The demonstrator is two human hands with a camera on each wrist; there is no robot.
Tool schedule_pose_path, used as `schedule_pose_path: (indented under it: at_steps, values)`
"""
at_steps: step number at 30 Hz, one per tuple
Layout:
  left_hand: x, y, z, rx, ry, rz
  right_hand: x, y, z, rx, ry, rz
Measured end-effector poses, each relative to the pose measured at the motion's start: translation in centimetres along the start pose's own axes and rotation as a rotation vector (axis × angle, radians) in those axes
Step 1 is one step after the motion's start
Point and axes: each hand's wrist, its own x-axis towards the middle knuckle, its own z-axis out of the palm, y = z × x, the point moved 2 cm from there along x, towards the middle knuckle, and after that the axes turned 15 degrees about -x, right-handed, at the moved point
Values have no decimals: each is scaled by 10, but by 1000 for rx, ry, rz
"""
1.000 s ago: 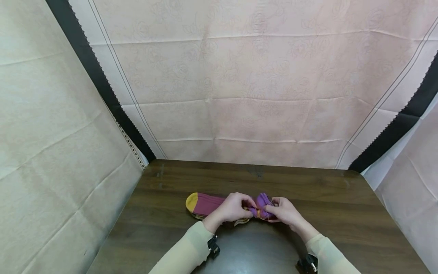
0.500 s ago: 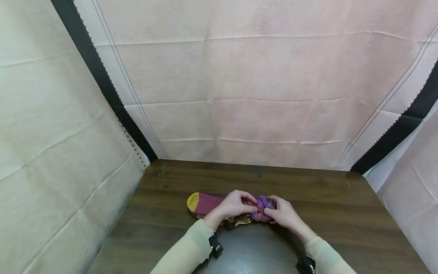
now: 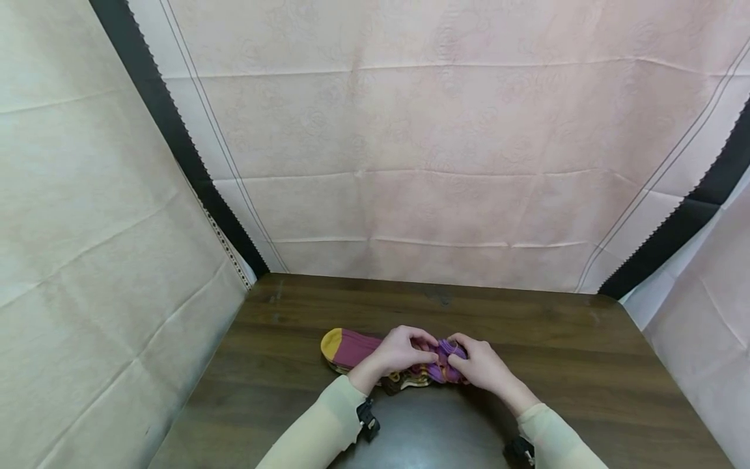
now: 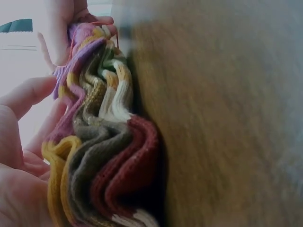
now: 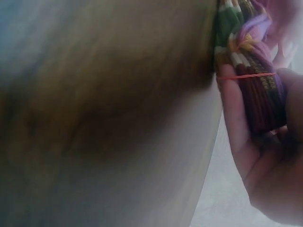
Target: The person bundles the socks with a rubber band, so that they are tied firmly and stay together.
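Observation:
A stack of knitted socks (image 3: pixel 354 348) lies lengthwise, the top one maroon with a yellow toe to the left and a purple part to the right. In the left wrist view the socks (image 4: pixel 130 161) show wavy edges in maroon, grey, yellow, white and green. My left hand (image 3: pixel 395 355) holds the middle of the stack, thumb and fingertips near the purple part. At the right end my right hand (image 3: pixel 485 368) grips the bunched socks. A thin red rubber band (image 5: pixel 251 75) crosses the socks (image 5: pixel 262 109) between that hand's fingers. My palms hide part of the stack.
The socks lie on a brown wood-grain table (image 3: pixel 328 303). Pale cloth (image 3: pixel 410 163) with dark borders hangs behind it and at both sides. A black wrist camera (image 3: pixel 367 420) sits on the left wrist.
My right hand has shifted slightly left, and the purple end looks lower and more bunched between the hands. My left hand has moved only a little.

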Motion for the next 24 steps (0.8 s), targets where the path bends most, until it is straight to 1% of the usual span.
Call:
schedule_pose_path:
  at_steps: [5,8,10,14,19,22,24]
  values:
    - [0,-1,-1,-22,-1,-4,1,4,-5,74,-74,-37]
    - [-1,-1,0,-7,0,-1,1,5,-7,93,-87,-51]
    - [-1,-1,0,1,1,1,0,4,-8,72,-73,-58]
    - [0,-2,0,7,0,-1,-2,1,-9,-14,-35,-71]
    - [1,-2,1,34,-13,1,0,-2,-10,-92,-48,-121]
    - [2,-3,0,66,-19,-1,3,-2,-10,-100,-51,-137]
    - [2,-4,-1,82,-24,0,5,-2,-9,-97,-49,-120]
